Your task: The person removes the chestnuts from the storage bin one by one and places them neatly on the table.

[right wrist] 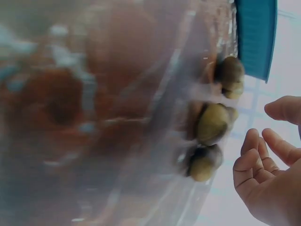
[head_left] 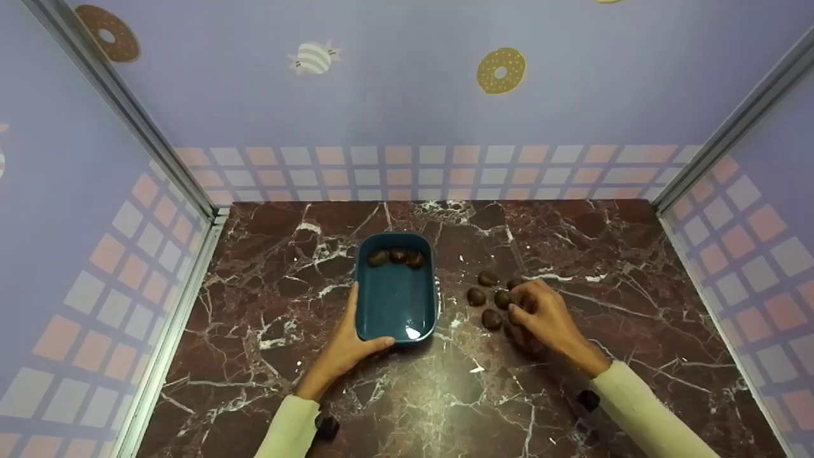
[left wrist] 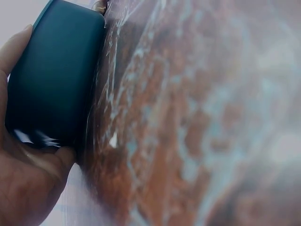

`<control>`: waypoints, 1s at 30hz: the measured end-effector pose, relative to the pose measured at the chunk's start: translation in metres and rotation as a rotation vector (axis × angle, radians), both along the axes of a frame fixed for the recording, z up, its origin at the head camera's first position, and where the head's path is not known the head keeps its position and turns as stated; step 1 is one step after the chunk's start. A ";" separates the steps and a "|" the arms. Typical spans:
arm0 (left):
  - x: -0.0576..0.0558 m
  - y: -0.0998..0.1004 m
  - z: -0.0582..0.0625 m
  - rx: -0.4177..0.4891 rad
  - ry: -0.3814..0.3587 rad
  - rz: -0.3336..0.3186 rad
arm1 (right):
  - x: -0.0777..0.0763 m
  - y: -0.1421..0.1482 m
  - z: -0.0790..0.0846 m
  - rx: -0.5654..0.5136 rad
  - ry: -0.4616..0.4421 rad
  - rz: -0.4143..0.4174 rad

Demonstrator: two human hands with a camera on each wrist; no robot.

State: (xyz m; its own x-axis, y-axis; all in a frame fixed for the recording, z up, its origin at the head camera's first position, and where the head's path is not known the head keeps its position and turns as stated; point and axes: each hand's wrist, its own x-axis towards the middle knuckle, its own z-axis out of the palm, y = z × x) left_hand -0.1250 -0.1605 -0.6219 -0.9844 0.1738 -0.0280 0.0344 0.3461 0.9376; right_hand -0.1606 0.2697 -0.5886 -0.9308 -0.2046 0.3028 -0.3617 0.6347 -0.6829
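Observation:
A teal rectangular dish (head_left: 395, 299) sits left of centre on the table, three brown chestnuts (head_left: 398, 256) lined up along its far end. My left hand (head_left: 348, 343) rests against its near left corner, a straight finger along the left wall and the thumb at the front edge; the left wrist view shows the same hand beside the dish (left wrist: 56, 70). Several loose chestnuts (head_left: 491, 319) lie to the right of the dish. Over their right side is my right hand (head_left: 544, 316), partly covering some. In the right wrist view, thumb and fingers stand apart beside the chestnuts (right wrist: 212, 123), with nothing between them.
The tabletop (head_left: 286, 381) is dark red marble pattern with white veins, and glossy. Patterned lilac panels (head_left: 407, 108) enclose it at the back and both sides, with metal rails (head_left: 172, 356) at the corners and edges.

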 end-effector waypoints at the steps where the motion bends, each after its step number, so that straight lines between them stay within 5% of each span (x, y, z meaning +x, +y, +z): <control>1: 0.000 0.000 0.000 -0.002 -0.001 0.002 | -0.003 -0.003 0.003 0.002 -0.005 0.011; 15: 0.000 -0.002 0.000 -0.028 0.024 0.003 | -0.042 -0.045 0.041 0.049 0.014 0.163; 30: 0.001 0.000 0.002 -0.011 0.019 -0.005 | -0.071 -0.095 0.049 0.127 -0.006 0.290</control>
